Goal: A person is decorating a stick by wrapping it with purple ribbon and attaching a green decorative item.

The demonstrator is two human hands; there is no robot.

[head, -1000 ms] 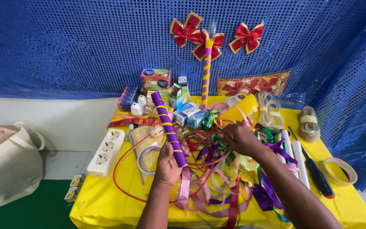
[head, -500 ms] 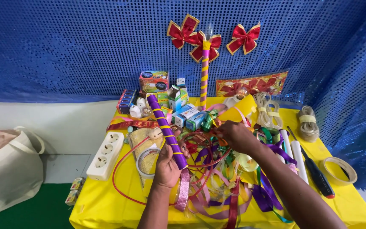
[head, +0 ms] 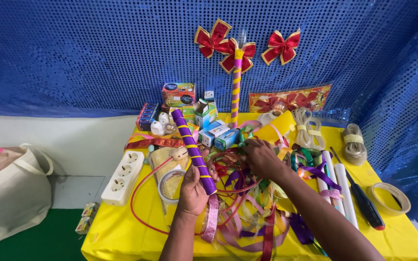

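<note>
Head view: our left hand (head: pixel 193 189) is closed around the lower end of a purple stick wound with yellow bands (head: pixel 193 150), which slants away from the palm toward 11 o'clock. Our right hand (head: pixel 262 157), at 2 o'clock from the left, has its fingers curled into a heap of ribbons (head: pixel 247 212); we cannot tell what they pinch. Both lie on a yellow table (head: pixel 122 232) against a blue sequinned backdrop (head: pixel 73 53), with a white power strip (head: pixel 123 176) at 9 o'clock.

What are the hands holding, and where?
Left hand grips the purple stick at its lower end. Right hand is in the ribbon pile; grasp unclear.
</note>
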